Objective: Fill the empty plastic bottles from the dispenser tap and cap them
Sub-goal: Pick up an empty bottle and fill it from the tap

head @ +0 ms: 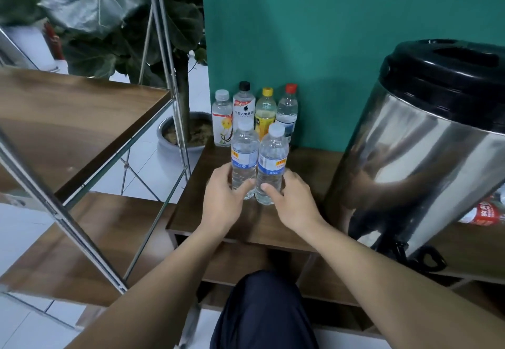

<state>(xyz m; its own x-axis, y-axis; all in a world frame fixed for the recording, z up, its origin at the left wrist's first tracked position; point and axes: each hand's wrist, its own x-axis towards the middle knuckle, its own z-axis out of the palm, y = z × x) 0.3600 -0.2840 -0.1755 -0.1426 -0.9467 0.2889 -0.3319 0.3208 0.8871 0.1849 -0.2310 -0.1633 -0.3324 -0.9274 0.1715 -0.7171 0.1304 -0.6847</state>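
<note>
Clear thin plastic, capped and seemingly full, so I expect weight and some give; my left hand [222, 198] grips the left bottle [244, 160] low, my right hand [293, 201] grips the right bottle [271, 165] low; I judge mid-body holds steadier on this surface [306, 173].

A big-leaved potted plant [177, 34] stands in a grey pot [166, 140] on the floor, behind a metal-framed wooden shelf [82, 119], beside a green wall [314, 34].

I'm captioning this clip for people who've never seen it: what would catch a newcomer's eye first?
First the two hands at centre: the left hand and right hand each hold a capped clear bottle, left bottle and right bottle, side by side on the wooden table. Next, the big shiny steel dispenser at right. Behind stands a row of four capped bottles against the green wall.
</note>
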